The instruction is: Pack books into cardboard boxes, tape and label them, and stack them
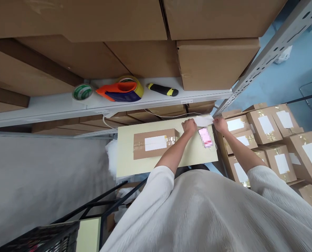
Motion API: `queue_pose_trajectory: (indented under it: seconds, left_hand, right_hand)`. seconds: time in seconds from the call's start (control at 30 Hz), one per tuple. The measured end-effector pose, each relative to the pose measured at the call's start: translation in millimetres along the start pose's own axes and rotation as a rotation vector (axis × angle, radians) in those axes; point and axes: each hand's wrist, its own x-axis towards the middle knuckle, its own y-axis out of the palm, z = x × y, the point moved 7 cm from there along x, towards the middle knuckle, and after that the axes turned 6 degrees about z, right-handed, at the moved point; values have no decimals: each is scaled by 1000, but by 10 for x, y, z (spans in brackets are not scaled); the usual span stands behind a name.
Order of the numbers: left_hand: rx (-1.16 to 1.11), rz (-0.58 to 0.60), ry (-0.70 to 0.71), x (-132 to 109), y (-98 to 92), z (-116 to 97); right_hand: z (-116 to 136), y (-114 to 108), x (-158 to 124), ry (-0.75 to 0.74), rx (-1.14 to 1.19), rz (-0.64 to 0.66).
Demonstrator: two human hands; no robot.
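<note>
Between my two hands a white paper sheet is held near the table's far right corner. My left hand is closed at the sheet's left end. At its right end, my right hand pinches the edge. Just below the sheet a phone with a pink, blurred screen lies on the pale yellow table. Left of my left arm rests a taped cardboard box with a white label on top.
Above the table, a metal shelf carries large cartons, a tape dispenser, a green tape roll and a utility knife. On the right, several labelled boxes are stacked. A black crate stands at the lower left.
</note>
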Motion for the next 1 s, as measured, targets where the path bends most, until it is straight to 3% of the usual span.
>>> queue_pose_trajectory:
  seconds: [0.17,0.4,0.7,0.83,1.0]
  left_hand:
    - [-9,-24,-79,55,-161,170]
    - [-60,-98,-170,33,-543,406]
    - [-293,-205,-180,-337,-899,656]
    - [-540,-239,-121,-632,-954,781]
    - [-794,-237,4,-996,-1066,892]
  right_hand:
    - [-234,-66,7,132,-1,3]
    - [-309,-69,-29,205,35,-27]
    - [-315,-33,-128,172,143,-73]
    - [-127,-22,-264,68,197,-119]
    - [489,32,-595,-262,274,-170]
